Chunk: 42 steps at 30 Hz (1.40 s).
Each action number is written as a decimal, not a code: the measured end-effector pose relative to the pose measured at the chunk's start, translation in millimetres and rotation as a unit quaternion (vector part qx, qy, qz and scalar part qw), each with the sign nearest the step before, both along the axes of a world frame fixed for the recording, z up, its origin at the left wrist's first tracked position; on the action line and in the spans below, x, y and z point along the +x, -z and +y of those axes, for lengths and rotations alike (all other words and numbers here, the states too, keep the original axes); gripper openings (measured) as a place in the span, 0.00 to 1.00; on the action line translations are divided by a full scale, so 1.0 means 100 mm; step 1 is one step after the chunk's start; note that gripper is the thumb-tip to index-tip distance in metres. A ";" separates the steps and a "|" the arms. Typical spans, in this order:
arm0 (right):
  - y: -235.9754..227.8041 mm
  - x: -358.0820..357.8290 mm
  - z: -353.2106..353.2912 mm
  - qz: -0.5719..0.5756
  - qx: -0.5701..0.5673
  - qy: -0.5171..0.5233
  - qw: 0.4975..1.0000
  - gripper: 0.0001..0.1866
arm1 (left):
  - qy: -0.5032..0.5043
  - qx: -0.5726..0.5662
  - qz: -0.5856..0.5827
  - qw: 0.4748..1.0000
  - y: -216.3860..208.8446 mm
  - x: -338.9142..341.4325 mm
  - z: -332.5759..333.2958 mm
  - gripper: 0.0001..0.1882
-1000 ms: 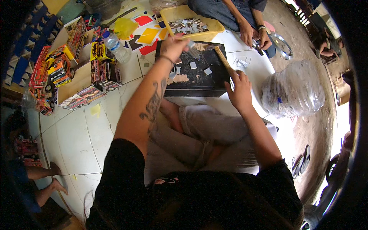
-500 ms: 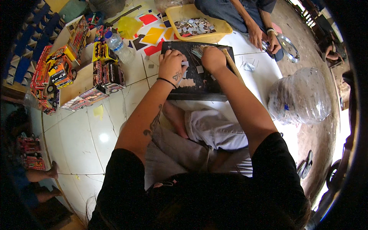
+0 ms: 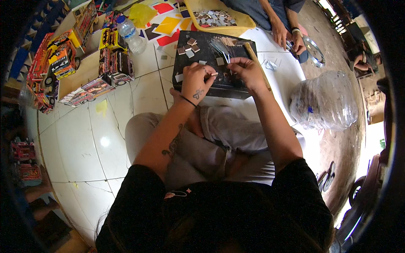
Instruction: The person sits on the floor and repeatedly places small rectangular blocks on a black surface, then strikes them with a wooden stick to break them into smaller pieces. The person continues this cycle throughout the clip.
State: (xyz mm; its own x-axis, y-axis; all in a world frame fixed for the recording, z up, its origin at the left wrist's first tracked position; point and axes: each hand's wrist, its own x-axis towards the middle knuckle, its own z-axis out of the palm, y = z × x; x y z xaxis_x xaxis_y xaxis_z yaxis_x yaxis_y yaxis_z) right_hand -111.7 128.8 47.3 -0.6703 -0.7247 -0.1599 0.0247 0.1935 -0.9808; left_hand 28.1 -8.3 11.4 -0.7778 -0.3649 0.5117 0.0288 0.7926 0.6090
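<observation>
My left hand (image 3: 197, 80) is over the near left part of a low black work board (image 3: 211, 90), its thumb and fingers pinched on a small pale square piece (image 3: 214, 74). Across from it, my right hand (image 3: 249, 75) pinches what looks like a thin metal rod (image 3: 228, 60). Beyond that hand a bundle of thin metal rods (image 3: 218, 45) lies on the board. Small brown and grey square pieces (image 3: 188, 48) sit loose at the board's left, and a wooden stick (image 3: 256, 61) runs along its right edge.
A yellow basin (image 3: 247, 23) of small squares stands behind the board, near another person's hands (image 3: 291, 39). At the left are toy trucks (image 3: 63, 59) and a water bottle (image 3: 131, 36). A plastic-wrapped bundle (image 3: 325, 101) rests at the right.
Both hands have drawn nearer me, uncovering the rods and loose squares. The right hand has gone from a fist to a pinch on a thin rod. The view has shifted slightly.
</observation>
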 end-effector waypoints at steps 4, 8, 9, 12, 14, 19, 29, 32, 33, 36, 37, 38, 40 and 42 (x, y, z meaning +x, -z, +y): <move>0.05 0.08 -0.06 0.100 0.030 0.023 0.994 0.09 | 0.006 0.008 -0.033 0.999 -0.01 0.01 -0.04 0.06; -0.02 -0.01 -0.08 0.253 0.119 0.061 0.958 0.05 | -0.003 0.010 -0.032 0.999 -0.03 0.04 -0.02 0.06; -0.02 0.00 -0.08 0.248 0.111 0.063 0.960 0.05 | -0.002 0.013 -0.024 1.000 -0.03 0.04 -0.02 0.06; -0.01 0.08 -0.08 0.176 -0.011 0.016 0.984 0.05 | 0.000 0.012 -0.025 1.000 -0.03 0.05 -0.03 0.06; 0.02 0.18 -0.10 0.164 -0.032 0.006 0.986 0.04 | 0.004 0.010 -0.028 1.000 -0.02 0.04 -0.04 0.07; 0.02 0.34 -0.10 0.212 -0.027 0.007 0.977 0.03 | 0.001 0.001 -0.023 1.000 0.01 0.02 -0.06 0.07; -0.08 0.39 -0.14 0.287 -0.005 0.000 0.958 0.03 | 0.004 -0.004 -0.012 1.000 0.02 0.02 -0.06 0.07; -0.08 0.39 -0.14 0.287 -0.007 -0.006 0.958 0.04 | 0.007 -0.002 -0.014 1.000 0.01 0.02 -0.06 0.07; -0.08 0.39 -0.14 0.284 -0.011 -0.010 0.959 0.04 | 0.005 -0.003 -0.016 1.000 0.01 0.02 -0.06 0.07; -0.08 0.39 -0.14 0.292 -0.016 -0.014 0.956 0.04 | 0.002 -0.009 -0.015 1.000 0.02 0.02 -0.06 0.07; -0.08 0.39 -0.14 0.301 -0.010 -0.014 0.953 0.04 | 0.001 -0.012 -0.015 1.000 0.02 0.02 -0.06 0.07; -0.08 0.39 -0.15 0.310 -0.004 -0.014 0.950 0.03 | 0.001 -0.013 -0.010 1.000 0.02 0.02 -0.06 0.07; -0.08 0.39 -0.15 0.321 0.004 -0.016 0.947 0.04 | 0.001 -0.013 -0.004 1.000 0.03 0.02 -0.07 0.08; -0.08 0.39 -0.15 0.322 0.007 -0.020 0.946 0.04 | -0.002 -0.019 -0.008 1.000 0.03 0.01 -0.07 0.08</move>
State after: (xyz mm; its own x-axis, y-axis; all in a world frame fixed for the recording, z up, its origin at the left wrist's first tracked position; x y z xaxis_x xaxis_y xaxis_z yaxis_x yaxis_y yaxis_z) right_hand -72.5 114.2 55.4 -0.6037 -0.7524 0.2634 -0.5853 0.1941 -0.7872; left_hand 29.5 -15.2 8.8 -0.7845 -0.3488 0.5127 0.0154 0.8156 0.5784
